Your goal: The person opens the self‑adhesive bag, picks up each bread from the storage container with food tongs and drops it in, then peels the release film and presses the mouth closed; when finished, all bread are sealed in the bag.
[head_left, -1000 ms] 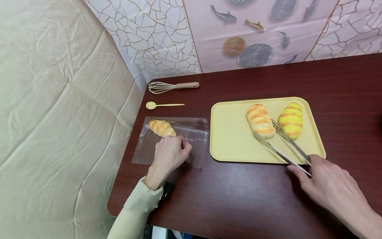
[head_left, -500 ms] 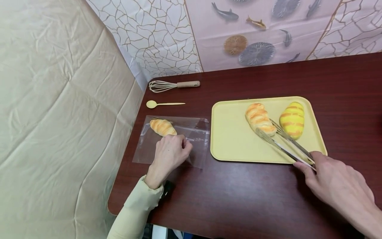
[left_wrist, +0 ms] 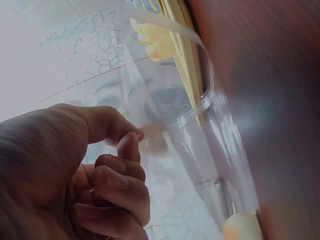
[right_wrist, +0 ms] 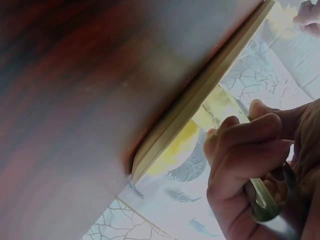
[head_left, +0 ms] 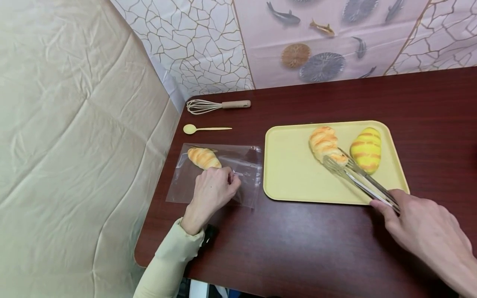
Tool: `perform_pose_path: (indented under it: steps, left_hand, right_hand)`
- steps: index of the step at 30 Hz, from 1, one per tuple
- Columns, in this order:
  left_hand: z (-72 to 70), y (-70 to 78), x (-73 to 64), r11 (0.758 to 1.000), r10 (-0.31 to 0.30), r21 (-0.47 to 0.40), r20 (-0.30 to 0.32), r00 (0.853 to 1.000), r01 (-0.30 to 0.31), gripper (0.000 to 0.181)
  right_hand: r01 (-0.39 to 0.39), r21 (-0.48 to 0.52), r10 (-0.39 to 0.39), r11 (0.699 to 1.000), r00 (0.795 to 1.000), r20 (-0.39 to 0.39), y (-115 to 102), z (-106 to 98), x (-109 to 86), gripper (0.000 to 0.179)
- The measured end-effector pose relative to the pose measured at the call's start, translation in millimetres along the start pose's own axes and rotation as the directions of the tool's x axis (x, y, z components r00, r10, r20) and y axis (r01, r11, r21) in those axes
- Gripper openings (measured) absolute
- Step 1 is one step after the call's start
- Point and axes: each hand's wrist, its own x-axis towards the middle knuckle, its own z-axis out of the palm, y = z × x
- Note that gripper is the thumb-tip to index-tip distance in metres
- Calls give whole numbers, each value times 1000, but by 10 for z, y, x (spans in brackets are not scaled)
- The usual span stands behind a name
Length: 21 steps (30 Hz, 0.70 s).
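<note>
My left hand point(head_left: 214, 186) pinches the upper layer of a clear plastic bag point(head_left: 182, 188) between thumb and forefinger; in the left wrist view the bag's mouth point(left_wrist: 205, 102) gapes. A small croissant-shaped bread point(head_left: 203, 158) lies at the bag, just beyond the knuckles. My right hand point(head_left: 428, 227) grips metal tongs point(head_left: 367, 184) at the tray's front right. Their tips close around the near end of a twisted golden bread point(head_left: 323, 140) on the yellow tray point(head_left: 287, 165). To its right lies a yellow striped bread point(head_left: 366, 150).
A whisk point(head_left: 220, 105) and a pale yellow spoon point(head_left: 205, 129) lie beyond the bag at the back left. The dark wooden table point(head_left: 298, 248) meets a patterned cloth at the back. A beige padded cover point(head_left: 85, 145) hangs along the left edge.
The tongs have narrowed onto the twisted bread's near end, and the bread has turned slightly. My right hand has shifted a little right and down; my left hand keeps its hold on the bag.
</note>
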Motion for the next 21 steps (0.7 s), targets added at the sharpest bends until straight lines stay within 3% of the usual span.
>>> perform_pose_path:
  steps: [9,14,21]
  left_hand:
    - [15,1,-12,1000,-11,-20,-13,1000,10,34]
    - [12,-1,-23,999,-18,-26,-5,1000,18,33]
    - [19,-11,-25,1000,-13,-26,-27,1000,13,31]
  right_hand:
    - [75,-14,-75,997,997,-34,-93,-77,-6,30]
    - [101,-31,-101,994,995,6,-211,-120,10,27]
    - [179,-42,-179,983,984,5,-366,-126,71,26]
